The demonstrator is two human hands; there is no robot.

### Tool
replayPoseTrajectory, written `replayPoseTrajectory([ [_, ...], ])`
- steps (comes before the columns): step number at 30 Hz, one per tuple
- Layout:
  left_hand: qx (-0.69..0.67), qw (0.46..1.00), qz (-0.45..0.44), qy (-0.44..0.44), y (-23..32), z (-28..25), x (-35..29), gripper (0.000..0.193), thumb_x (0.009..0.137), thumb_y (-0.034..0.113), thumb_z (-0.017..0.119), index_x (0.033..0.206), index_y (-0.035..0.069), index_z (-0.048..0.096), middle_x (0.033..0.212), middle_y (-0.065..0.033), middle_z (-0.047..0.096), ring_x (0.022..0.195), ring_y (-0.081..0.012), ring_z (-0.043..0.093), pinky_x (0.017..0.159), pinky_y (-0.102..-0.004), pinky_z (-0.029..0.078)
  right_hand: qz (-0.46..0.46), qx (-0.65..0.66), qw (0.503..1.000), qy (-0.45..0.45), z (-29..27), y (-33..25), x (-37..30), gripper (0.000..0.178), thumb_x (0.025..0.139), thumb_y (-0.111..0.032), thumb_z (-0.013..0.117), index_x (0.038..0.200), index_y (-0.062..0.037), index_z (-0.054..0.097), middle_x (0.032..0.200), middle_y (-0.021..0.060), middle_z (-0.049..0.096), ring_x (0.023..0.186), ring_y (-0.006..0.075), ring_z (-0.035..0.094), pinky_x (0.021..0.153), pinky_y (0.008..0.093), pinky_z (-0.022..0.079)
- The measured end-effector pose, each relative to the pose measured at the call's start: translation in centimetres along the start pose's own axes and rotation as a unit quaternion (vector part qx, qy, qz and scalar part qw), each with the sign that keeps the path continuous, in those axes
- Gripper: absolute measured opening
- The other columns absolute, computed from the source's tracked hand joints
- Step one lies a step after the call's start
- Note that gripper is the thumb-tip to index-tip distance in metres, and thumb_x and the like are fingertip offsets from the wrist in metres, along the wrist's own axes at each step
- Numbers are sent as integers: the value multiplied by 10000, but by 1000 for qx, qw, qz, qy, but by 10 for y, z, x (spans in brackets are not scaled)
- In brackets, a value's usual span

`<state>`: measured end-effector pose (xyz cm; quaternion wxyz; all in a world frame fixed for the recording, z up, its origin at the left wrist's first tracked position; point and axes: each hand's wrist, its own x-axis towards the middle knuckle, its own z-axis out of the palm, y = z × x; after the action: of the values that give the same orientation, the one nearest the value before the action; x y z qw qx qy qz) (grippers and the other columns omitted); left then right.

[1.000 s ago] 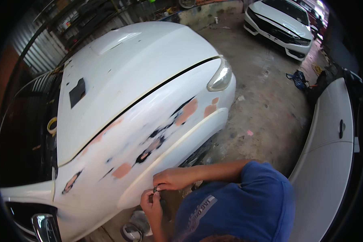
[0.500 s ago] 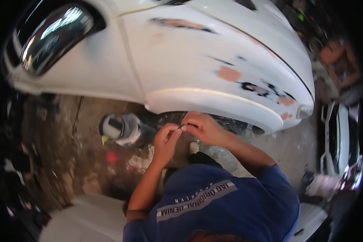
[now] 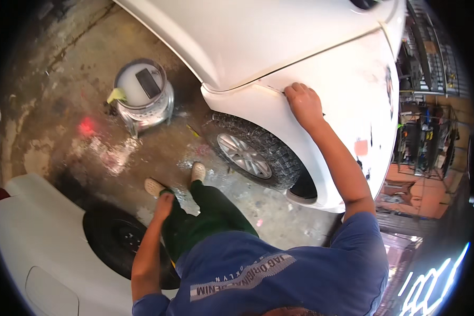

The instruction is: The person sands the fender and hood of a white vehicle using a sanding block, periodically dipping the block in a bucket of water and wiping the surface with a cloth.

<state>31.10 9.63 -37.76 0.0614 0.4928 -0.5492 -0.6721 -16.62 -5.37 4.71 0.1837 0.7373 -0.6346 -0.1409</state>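
Observation:
My right hand presses on the white front fender above the wheel arch, near the panel seam. Its fingers are bent and closed, and a thin dark edge shows by the fingertips; what they hold is too small to name. Low at my left side hangs my left hand, beside my green trousers, its fingers mostly hidden. Under the arch sits a knobbly black tyre on a silver rim. Salmon and dark patches, such as the salmon patch, mark the fender toward the front.
A round bucket stands on the stained concrete floor, with a dark rectangular block and a yellow-green cloth on top. Behind me at left is another white car. Cluttered shelves line the right.
Both hands were together in front of me, fingertips meeting. Now they are apart: the right is on the fender, the left down at my side. My view has turned and shifted.

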Motion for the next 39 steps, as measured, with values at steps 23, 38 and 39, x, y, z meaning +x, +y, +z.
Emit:
replayPoseTrajectory([
  [23, -292, 891, -313, 153, -244, 14, -81, 269, 1065, 367, 511, 1171, 130, 580, 905, 35, 538, 768, -74, 530, 629, -245, 413, -149, -119, 979, -77, 29, -18, 45, 92, 823, -111, 689, 838, -118, 598, 818, 26, 591, 814, 202, 624, 791, 403, 413],
  [38, -278, 906, -249, 197, -207, 23, -55, 375, 1035, 463, 569, 1189, 123, 603, 992, 20, 604, 877, -110, 593, 729, -307, 467, -181, -148, 966, -114, 35, -18, 54, 96, 824, -72, 666, 885, -131, 622, 866, 26, 590, 823, 205, 619, 797, 399, 406],
  [39, -263, 909, -250, 206, -207, 25, -56, 386, 1035, 459, 570, 1222, 122, 598, 1017, 13, 616, 901, -119, 605, 734, -307, 469, -186, -128, 969, -99, 32, -16, 51, 97, 827, -62, 659, 886, -130, 622, 870, 28, 589, 831, 204, 619, 797, 400, 405],
])
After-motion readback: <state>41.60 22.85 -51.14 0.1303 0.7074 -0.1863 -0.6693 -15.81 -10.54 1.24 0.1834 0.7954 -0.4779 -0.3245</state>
